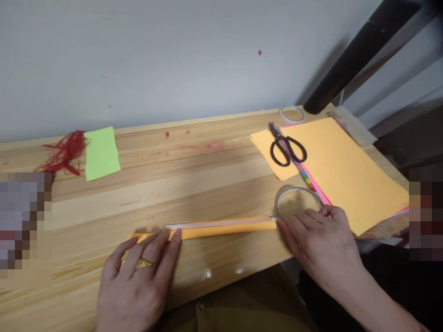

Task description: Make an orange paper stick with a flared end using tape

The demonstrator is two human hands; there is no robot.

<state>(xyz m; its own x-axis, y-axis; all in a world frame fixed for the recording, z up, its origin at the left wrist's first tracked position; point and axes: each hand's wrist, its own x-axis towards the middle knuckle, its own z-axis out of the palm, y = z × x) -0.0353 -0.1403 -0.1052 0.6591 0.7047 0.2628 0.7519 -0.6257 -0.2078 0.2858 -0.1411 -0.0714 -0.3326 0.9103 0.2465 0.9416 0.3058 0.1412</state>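
A narrow folded strip of orange paper (224, 230) lies near the table's front edge, with a whitish band of tape running along its upper side. My left hand (136, 272), a gold ring on one finger, holds the strip's left part down, fingertips pressed on the paper. At the strip's right end, my right hand (314, 235) has its fingers closed on the tape. The tape roll (278, 203) stands against these fingers, partly hidden behind them. What lies under the right fingertips cannot be made out.
Black-handled scissors (279, 159) rest on a stack of orange sheets (349, 170) with pink edges showing. Another tape roll (281, 114) lies near the wall, beside a black post (346, 69). Red thread (69, 150) and a green paper (101, 154) are at the left.
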